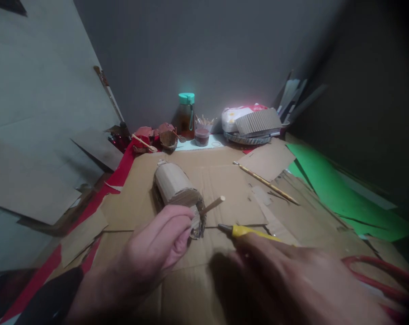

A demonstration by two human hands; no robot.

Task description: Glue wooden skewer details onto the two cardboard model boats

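Observation:
A rounded cardboard model (175, 178), like a half-barrel with layered, rough-cut ends, lies on the cardboard sheets. My left hand (160, 237) is closed at its near end, fingers pinched against the cardboard; the fingertips are partly hidden. From that end a thin wooden stick (213, 205) juts out to the right. In my right hand (285, 271), blurred, is a yellow tool (248, 231) with a dark tapered tip. The tip points left toward the model, apart from it.
Red-handled scissors (380, 266) lie at the right, near green paper (346, 194). A paintbrush (265, 183) rests on cardboard. Along the back stand a bottle (185, 117), a small tub (202, 136) and a white-and-red pack (234, 118). Red painted pieces (145, 135) sit back left.

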